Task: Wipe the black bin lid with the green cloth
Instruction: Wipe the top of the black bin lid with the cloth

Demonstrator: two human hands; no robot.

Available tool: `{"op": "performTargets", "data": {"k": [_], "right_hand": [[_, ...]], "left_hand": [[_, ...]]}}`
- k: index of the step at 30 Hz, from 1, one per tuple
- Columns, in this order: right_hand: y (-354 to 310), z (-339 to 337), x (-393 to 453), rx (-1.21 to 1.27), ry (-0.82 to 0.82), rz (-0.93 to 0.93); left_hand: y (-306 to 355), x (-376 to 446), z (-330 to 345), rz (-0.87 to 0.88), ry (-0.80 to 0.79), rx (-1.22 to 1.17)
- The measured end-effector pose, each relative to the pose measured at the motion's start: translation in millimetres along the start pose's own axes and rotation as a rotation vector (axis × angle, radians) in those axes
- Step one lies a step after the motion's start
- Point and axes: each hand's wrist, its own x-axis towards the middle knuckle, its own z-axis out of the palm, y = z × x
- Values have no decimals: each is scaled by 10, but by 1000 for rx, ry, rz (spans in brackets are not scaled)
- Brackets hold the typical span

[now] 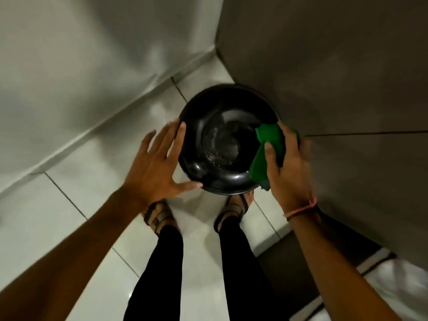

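Observation:
A round, glossy black bin lid (208, 135) with a sunken centre sits in the corner of two walls, seen from above. My left hand (157, 167) rests against its left rim, fingers spread, thumb under the near edge. My right hand (287, 163) presses a folded green cloth (266, 154) onto the lid's right rim, thumb on top of the cloth. The cloth drapes over the rim and part of it is hidden beneath my palm.
A pale wall (81, 66) rises on the left and a grey wall (335, 66) on the right, meeting behind the bin. My sandalled feet (234, 209) stand on the white tiled floor (81, 205) just below the lid. A white object (398, 281) lies at the bottom right.

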Motion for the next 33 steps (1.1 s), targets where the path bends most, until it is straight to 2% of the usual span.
{"op": "performTargets", "data": {"k": [4,7,9,12,15,17,20,23,26,28,30,32,33], "right_hand": [[385,538,242,-419,7,46],[531,584,276,-586,70,-105],[622,595,304,-565,64,-187],[600,655,352,-498,36,-187],[287,866,497,-540,137,-162],[-11,1118,588,-582,152,-242],[-251,1432,339,-522,64,-404],[21,1363,-216,-573,-87,-483],[448,992,-377,-686,-107,-376],[573,835,-106,-651,-1,-181],[457,846,339,-546,173,-39],[146,1059,668,-533,251,-60],[1,1187,692,-531,233,-140]], "left_hand": [[-112,395,365,56,0,-40],[-99,557,409,120,12,-36],[-95,636,397,128,0,-44],[-102,670,397,117,-17,-83],[-107,688,399,115,-25,-101],[-127,701,415,100,-19,-99],[-148,691,446,93,-28,-110],[-151,671,474,109,-11,-99],[-137,679,449,123,-14,-96],[-118,696,416,125,-23,-101],[-98,694,409,120,-33,-106],[-108,689,414,103,-42,-108],[-111,690,417,95,-44,-102]]}}
